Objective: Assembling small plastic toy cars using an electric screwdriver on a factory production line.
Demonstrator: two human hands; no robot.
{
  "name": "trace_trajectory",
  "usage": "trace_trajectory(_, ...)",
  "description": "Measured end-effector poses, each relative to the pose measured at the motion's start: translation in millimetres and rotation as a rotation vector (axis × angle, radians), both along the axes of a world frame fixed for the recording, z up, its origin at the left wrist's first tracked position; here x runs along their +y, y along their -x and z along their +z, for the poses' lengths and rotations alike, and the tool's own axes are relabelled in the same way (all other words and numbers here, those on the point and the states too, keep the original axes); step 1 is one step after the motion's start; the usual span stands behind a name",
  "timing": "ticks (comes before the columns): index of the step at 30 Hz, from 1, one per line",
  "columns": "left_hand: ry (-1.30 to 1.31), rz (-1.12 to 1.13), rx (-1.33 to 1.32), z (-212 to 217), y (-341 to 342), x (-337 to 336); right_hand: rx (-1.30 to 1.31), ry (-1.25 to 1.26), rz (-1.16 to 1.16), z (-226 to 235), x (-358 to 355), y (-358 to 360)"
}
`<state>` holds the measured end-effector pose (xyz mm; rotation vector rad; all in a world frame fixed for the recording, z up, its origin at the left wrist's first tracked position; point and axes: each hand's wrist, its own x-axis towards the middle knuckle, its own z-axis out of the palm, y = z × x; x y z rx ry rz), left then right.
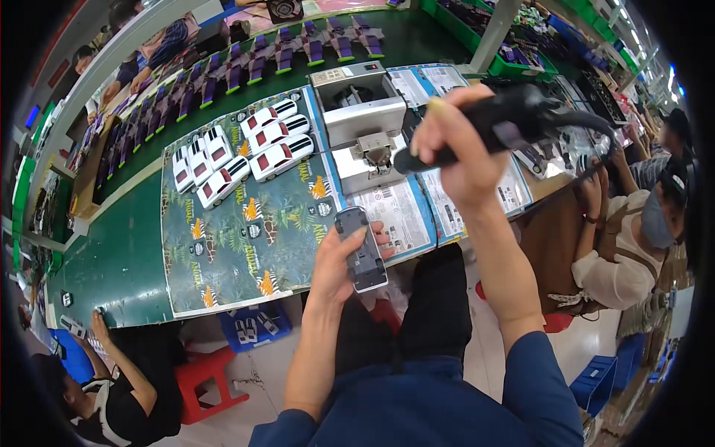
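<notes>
My left hand (328,270) grips a toy car (362,261) turned over, its dark underside facing up, just off the table's front edge. My right hand (469,153) is wrapped round a black electric screwdriver (514,115) with a thick cable. The screwdriver lies nearly level, its nose pointing left at the front of a metal screw feeder (357,119). Whether its tip touches the feeder I cannot tell. Left of the feeder, several white toy cars (281,158) with dark windows stand in two groups on a printed animal-pattern sheet (238,257).
Purple and green pieces (253,67) line the green belt behind. A green crate (521,56) of parts stands far right. Co-workers sit at left and right, one in a light top (622,246). Below the table are a blue bin (255,328) and a red stool (205,384).
</notes>
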<state>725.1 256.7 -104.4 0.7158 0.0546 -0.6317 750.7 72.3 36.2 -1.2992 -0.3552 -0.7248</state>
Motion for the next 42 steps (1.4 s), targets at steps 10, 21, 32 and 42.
trace_trajectory(10,-0.02,0.053,-0.006,8,-11,8,0.006,0.162,-0.084,-7,26,-46)
trace_trajectory(21,0.032,0.07,-0.053,2,-17,9,0.225,-0.004,0.069,-9,18,-23)
trace_trajectory(32,-0.026,0.062,-0.061,10,-10,10,0.069,-0.177,0.223,-27,65,-1)
trace_trajectory(42,-0.069,0.088,-0.038,9,-10,9,0.164,0.138,0.166,-37,70,-1)
